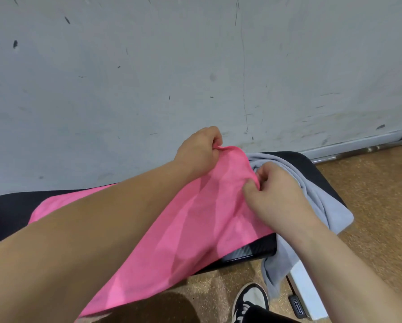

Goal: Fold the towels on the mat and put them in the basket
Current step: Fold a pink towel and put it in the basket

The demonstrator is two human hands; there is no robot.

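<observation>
Left hand (199, 151) is closed in a pinch, fingers curled over the far corner of the pink towel (195, 217) and lifting it slightly; right hand (277, 194) is likewise closed, thumb and curled fingers nipping the same towel's right-hand edge a little nearer the body. Both forearms are bare and reach in from the bottom of the view. Largest surface noted: a pale grey painted wall (148, 66), matt, scuffed and marked with dark scratches. Below it to the right, the floor (370, 194) is brown and speckled with a cork-like grain. A black mat (6, 210), smooth and padded with rounded corners, runs along the foot of the wall. The pink towel lies spread across this mat, thin and soft, bright pink, with long shallow creases running its length; its near end hangs over the mat's front edge toward the person, and its far end is raised between the two hands. A grey towel (323, 201), soft and bunched into folds, lies on the right end of the mat, touching the pink towel's right edge just beyond the right hand and drooping over the mat's side toward the floor. A metal bar (358, 148) lies on the floor along the wall. A black-and-white shoe (251, 299) shows at the bottom edge.
</observation>
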